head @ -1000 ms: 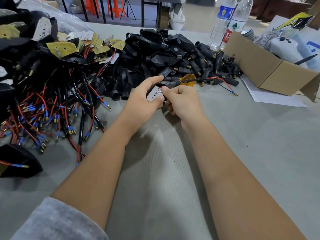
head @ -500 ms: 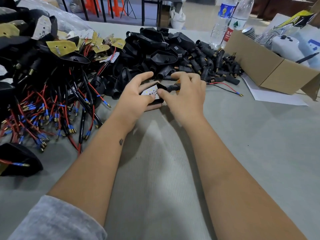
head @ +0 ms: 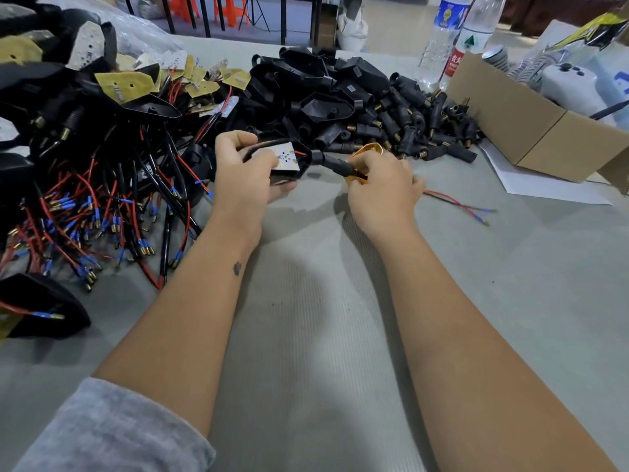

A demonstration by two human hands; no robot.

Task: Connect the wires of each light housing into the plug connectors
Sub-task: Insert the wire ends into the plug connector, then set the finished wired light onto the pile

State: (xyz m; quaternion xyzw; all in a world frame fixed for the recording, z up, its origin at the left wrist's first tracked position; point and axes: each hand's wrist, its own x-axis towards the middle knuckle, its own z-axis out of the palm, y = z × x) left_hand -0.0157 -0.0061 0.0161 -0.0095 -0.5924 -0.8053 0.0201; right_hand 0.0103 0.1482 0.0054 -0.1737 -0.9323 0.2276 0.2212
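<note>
left hand (head: 245, 175) is gripping the light housing (head: 289, 158); its black stem (head: 332, 162) is pointing rightward into the right hand (head: 381, 189), whose fingers (head: 369, 161) are pinching the wires (head: 457, 203).

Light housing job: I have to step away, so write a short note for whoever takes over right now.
Left hand grips the light housing, its white LED board facing up.
Right hand pinches the black plug connector at the housing's stem, with an orange lens tucked under its fingers.
The red and black wires trail out past the right hand onto the table.
Done: wired housings piled on the left.
Left: finish this one, then work through the loose housings and connectors behind.
</note>
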